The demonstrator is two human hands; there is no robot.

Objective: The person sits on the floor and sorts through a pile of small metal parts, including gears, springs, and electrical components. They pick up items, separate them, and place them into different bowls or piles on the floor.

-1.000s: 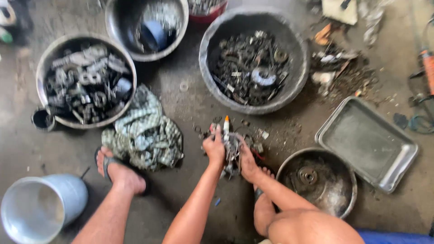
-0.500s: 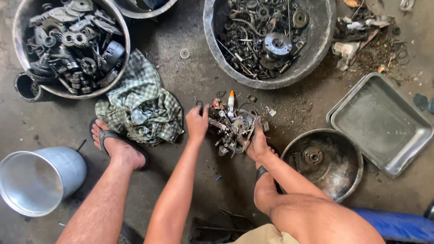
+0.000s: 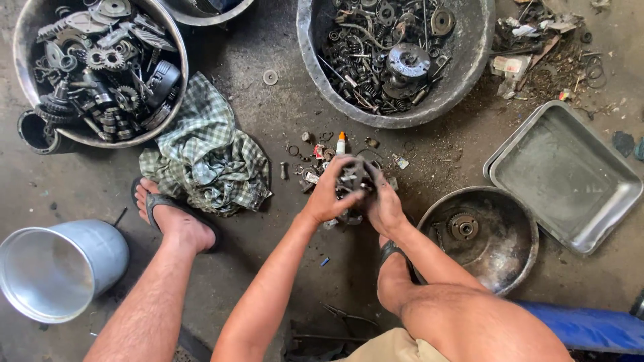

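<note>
We've lifted a dark metal part [image 3: 354,175] off the pile of small bits [image 3: 315,161] on the floor; a moment ago we were only rummaging there. Our left hand [image 3: 330,193] and right hand [image 3: 384,204] both clamp around it, just above the scraps, between the checked rag [image 3: 204,157] and the shallow pan [image 3: 486,234].

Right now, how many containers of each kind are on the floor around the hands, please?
Round basins holding metal parts: 3 (gear basin, large grey basin, small dark pan)
Basin partly cut off at the top edge: 1
Rectangular metal tray: 1
Aluminium pot lying on its side: 1
Total: 6
</note>
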